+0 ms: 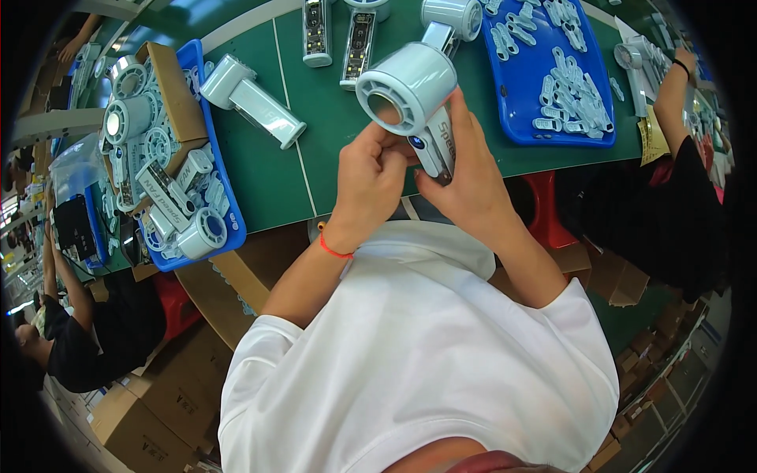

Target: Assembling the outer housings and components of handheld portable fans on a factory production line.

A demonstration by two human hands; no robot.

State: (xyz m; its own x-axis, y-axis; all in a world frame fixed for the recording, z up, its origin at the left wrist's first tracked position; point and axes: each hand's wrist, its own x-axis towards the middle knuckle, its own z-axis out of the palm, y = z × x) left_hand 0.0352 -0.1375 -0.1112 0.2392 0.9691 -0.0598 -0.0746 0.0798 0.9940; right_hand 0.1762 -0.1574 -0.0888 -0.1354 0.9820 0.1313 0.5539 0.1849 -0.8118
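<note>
Both hands hold a pale blue fan above the near edge of the green table. The right hand grips its handle, while the left hand pinches at the handle just below the round head. A blue tray of small parts lies beyond, another fan to the left.

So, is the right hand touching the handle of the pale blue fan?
Touching. The head view shows the right hand wrapped around the handle of the pale blue fan, with the left hand pressing its front.
</note>
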